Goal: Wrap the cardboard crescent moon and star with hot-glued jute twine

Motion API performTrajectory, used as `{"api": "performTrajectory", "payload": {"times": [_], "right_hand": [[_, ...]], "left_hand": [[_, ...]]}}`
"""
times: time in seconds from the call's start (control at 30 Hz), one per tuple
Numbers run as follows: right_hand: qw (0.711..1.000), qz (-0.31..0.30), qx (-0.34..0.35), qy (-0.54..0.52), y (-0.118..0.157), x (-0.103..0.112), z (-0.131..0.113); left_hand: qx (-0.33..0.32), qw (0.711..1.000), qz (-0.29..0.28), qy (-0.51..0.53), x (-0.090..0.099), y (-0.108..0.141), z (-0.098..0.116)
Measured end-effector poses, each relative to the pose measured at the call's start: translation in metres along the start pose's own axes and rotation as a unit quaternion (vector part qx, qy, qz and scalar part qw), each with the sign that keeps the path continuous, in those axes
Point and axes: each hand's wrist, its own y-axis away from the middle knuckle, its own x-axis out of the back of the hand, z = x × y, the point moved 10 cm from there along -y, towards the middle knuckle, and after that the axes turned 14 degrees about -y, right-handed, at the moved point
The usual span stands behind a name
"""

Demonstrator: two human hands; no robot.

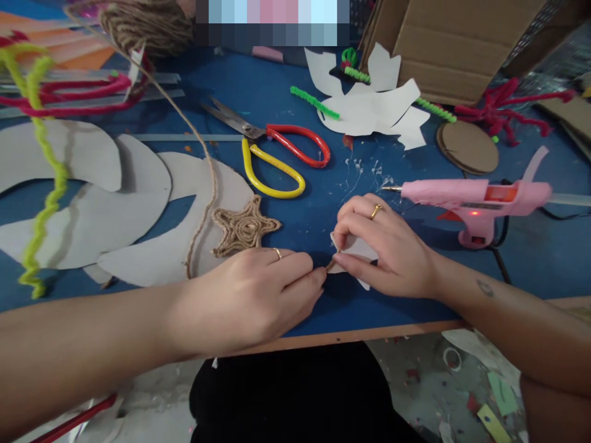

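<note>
My right hand (383,246) pinches a white paper cutout (357,247) near the table's front edge, its thumb and forefinger meeting at the cutout's left side. A short bit of brown twine (330,265) runs between the fingertips of both hands. My left hand (268,289) is closed on this twine, its fingers curled, just left of the cutout. Beyond my left hand lies a star wound from twine (246,226). A longer twine strand (210,166) comes down from the ball (143,24) and passes left of the star; its lower end is hidden behind my left hand.
Scissors (277,151) with red and yellow handles lie beyond the star. A pink glue gun (480,200) with a lit red light rests at right, nozzle leftward. Grey curved cutouts (87,215) cover the left. White cutouts (369,107), cardboard discs (467,146) and a cardboard box (455,46) sit farther back.
</note>
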Motion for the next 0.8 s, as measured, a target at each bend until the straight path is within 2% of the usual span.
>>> {"api": "performTrajectory", "payload": {"times": [0.17, 0.3, 0.53, 0.8], "right_hand": [[0.994, 0.069, 0.011, -0.080, 0.003, 0.019, -0.003], [0.991, 0.117, 0.021, -0.064, 0.006, 0.030, -0.004], [0.997, 0.071, -0.005, 0.023, 0.010, 0.022, 0.004], [0.998, 0.044, -0.029, 0.032, 0.014, 0.018, 0.007]], "left_hand": [[0.085, 0.989, -0.021, 0.116, -0.001, -0.002, -0.016], [0.134, 0.968, -0.039, 0.210, -0.001, -0.001, -0.031], [0.153, 0.960, -0.129, 0.194, -0.014, -0.003, -0.031], [0.167, 0.961, -0.157, 0.154, -0.021, 0.000, -0.030]]}}
